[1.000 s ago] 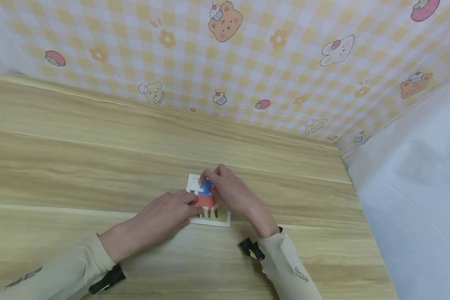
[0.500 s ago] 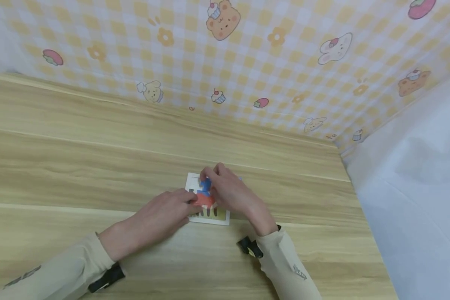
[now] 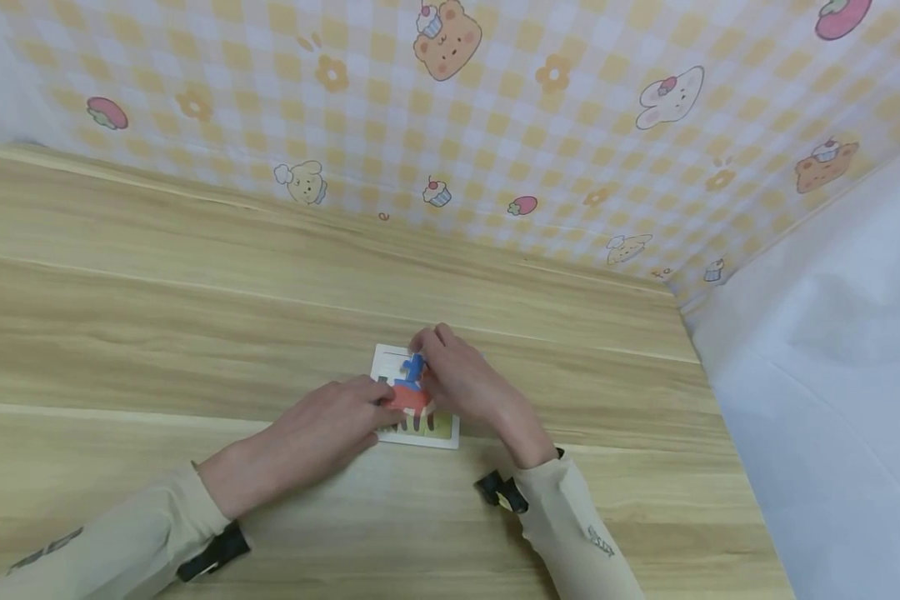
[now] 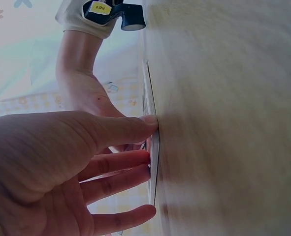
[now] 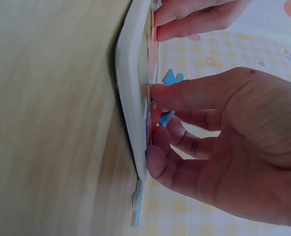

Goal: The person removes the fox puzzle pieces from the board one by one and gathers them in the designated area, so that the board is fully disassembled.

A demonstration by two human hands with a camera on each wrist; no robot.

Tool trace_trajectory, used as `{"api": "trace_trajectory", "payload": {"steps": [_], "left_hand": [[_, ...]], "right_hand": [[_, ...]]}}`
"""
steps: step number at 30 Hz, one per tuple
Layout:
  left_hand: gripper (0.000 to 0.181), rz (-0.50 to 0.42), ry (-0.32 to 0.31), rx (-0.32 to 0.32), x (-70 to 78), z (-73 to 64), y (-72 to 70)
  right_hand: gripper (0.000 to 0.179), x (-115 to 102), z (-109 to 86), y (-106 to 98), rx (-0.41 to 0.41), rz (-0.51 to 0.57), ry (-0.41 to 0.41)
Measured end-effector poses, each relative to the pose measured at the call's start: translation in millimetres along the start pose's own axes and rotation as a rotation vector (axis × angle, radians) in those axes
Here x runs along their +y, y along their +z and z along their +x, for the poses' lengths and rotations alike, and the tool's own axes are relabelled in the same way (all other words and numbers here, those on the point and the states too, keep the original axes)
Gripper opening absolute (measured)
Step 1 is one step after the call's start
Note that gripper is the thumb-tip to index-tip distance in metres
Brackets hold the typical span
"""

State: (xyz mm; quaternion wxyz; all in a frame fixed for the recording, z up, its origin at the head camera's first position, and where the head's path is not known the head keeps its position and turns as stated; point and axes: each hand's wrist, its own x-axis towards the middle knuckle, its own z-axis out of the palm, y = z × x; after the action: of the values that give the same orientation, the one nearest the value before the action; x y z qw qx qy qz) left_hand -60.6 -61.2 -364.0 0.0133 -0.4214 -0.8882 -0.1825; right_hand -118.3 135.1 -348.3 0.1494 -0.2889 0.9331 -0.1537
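A jigsaw board (image 3: 442,442) with a white rim lies flat on the table, showing a red and blue picture with dark legs below. My left hand (image 3: 322,429) presses on its left side with extended fingers; in the left wrist view the thumb (image 4: 130,129) reaches the board's edge and the other fingertips touch its face. Over the upper part, my right hand (image 3: 468,383) pinches a blue puzzle piece (image 3: 414,367) between thumb and fingers. In the right wrist view this puzzle piece (image 5: 171,77) stands tilted up from the board. The right hand hides the board's right part.
Just past the board's far end, a thin light-blue flat piece (image 5: 137,204) lies on the wood-grain table (image 3: 195,333). A yellow checked cloth (image 3: 375,108) with cartoon prints rises behind the table, and a white sheet (image 3: 817,375) hangs at the right.
The blue piece has turned and shifted slightly right with the right hand's fingertips, baring more of the board's upper left. The left hand stays in place.
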Motion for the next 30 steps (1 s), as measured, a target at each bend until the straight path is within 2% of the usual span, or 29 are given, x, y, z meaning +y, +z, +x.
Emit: {"api": "trace_trajectory", "payload": {"steps": [9,16,30], "left_hand": [[0.033,0.005,-0.001,0.006,-0.5,-1.4,0.0],[0.032,-0.001,-0.007,0.002,-0.6,-2.0,1.2],[0.029,0.033,0.025,0.034,-1.6,-0.5,3.8]], "right_hand": [[0.034,-0.3,0.1,-0.8,-0.016,0.108,0.132],[0.032,-1.0,-1.5,-1.9,0.012,0.087,0.11],[0.029,-5.0,-1.6,0.6,-0.033,0.008,0.09]]}}
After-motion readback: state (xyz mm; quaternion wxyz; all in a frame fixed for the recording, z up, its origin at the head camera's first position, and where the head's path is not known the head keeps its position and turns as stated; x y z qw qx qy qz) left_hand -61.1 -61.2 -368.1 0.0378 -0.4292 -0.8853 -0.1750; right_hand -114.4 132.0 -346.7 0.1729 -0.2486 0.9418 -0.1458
